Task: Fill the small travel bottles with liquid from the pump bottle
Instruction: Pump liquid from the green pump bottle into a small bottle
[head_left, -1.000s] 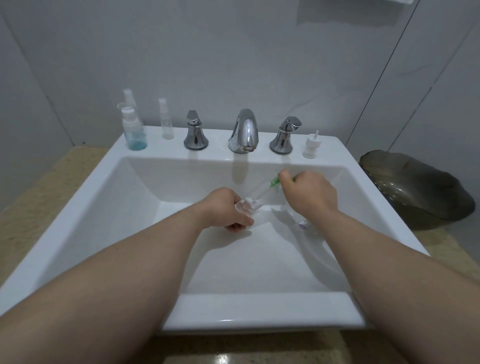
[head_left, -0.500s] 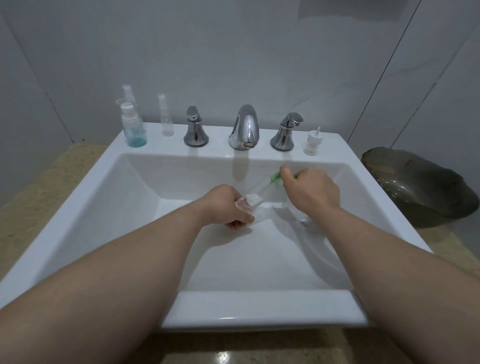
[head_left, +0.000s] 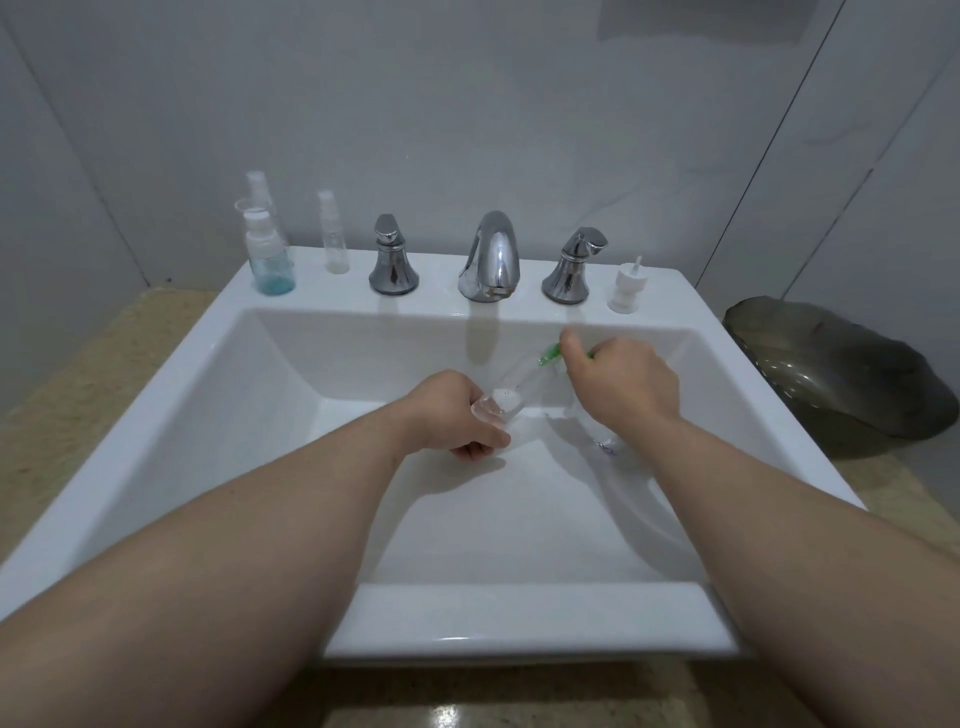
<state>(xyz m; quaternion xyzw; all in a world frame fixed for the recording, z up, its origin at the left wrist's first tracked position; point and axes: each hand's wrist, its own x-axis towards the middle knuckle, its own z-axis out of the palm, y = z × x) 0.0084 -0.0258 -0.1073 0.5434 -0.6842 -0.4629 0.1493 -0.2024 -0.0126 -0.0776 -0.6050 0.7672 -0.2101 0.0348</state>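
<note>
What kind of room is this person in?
It looks like a bathroom. There is a white sink with a shiny tap and two handles at the back. Little bottles stand on the sink's back ledge, in front of a pale tiled wall.

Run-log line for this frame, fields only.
left hand grips travel bottle | right hand holds pump bottle, angled toward it | both over sink

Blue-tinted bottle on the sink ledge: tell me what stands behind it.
A taller clear spray bottle stands behind the blue-tinted bottle; only its nozzle and upper part show, and the lower body is covered. A clear cap rim peeks out at left.
</note>
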